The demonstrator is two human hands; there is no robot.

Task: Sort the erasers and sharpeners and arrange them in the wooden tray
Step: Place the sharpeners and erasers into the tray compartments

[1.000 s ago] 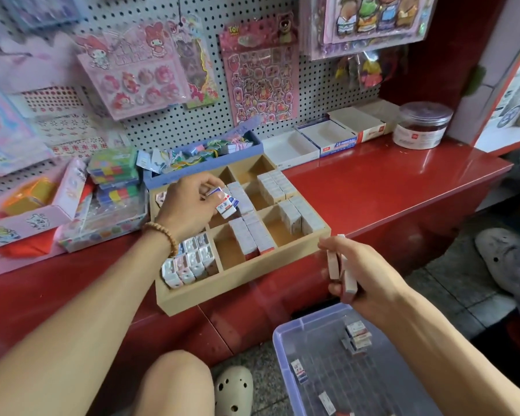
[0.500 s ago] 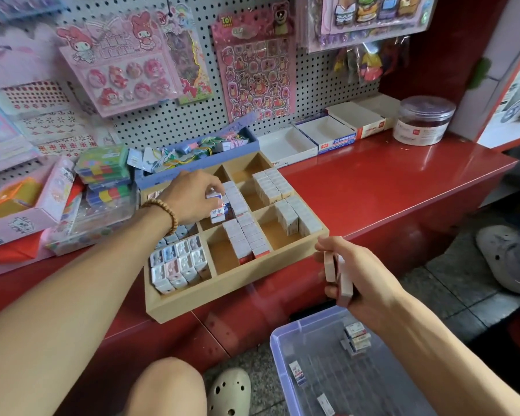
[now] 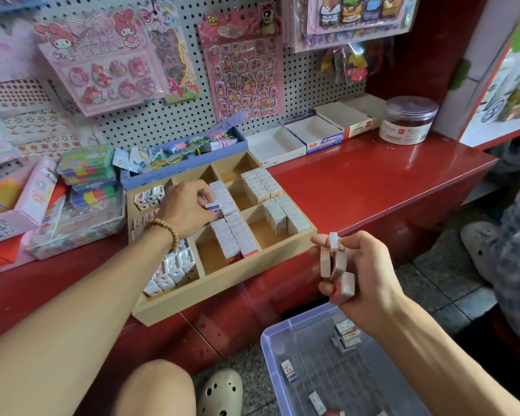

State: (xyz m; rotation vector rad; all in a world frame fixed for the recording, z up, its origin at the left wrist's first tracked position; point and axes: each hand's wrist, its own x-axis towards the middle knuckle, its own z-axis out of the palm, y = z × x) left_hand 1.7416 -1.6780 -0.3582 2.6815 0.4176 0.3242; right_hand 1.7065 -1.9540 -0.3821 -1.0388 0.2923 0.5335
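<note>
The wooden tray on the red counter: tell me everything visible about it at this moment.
The wooden tray is a shallow, light, unpainted box split by thin dividers into rectangular compartments. It lies flat but skewed on the red counter, its near corner jutting past the edge. Small boxed items stand in tight rows in several compartments; some compartments show bare floor. The left hand reaches into a middle compartment, holding a small box there.

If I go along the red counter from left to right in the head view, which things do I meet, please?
Pink box → stack of coloured packs → wooden tray, with the left hand over it → open white boxes → clear round jar.
</note>
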